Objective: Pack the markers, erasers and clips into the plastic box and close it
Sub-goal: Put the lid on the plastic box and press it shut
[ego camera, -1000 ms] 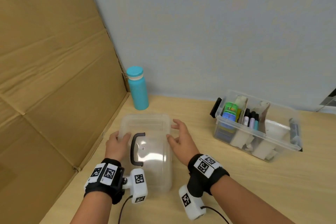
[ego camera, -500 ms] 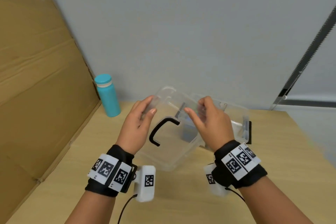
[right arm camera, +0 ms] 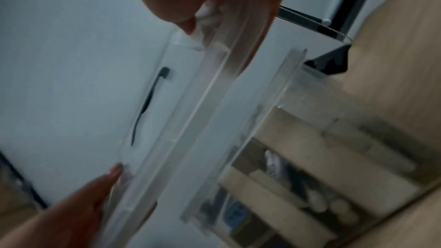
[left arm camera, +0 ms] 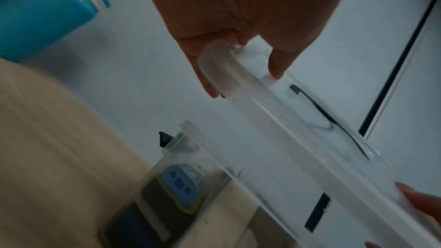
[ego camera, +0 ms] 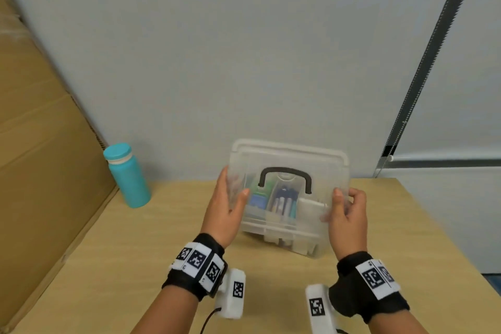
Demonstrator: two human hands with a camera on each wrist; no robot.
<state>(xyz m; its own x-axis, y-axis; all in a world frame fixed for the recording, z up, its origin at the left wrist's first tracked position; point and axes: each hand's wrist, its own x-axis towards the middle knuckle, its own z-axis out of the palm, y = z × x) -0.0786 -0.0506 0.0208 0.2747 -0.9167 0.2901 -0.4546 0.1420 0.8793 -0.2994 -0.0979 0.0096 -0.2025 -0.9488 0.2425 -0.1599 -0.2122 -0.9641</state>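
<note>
In the head view I hold the clear lid with its black handle tilted just above the clear plastic box. My left hand pinches the lid's left edge and my right hand pinches its right edge. Through the lid I see markers and blue and green items in the box's compartments. The left wrist view shows my left hand pinching the lid rim over the open box. In the right wrist view my right hand holds the lid with a gap to the box.
A teal bottle stands at the back left of the wooden table, beside a large cardboard sheet. A wall rises close behind the box. The table's right edge lies not far from my right hand.
Both hands lifted the lid off the table near the bottle and carried it right, turning it until it hangs over the box. The view swung right with it.
</note>
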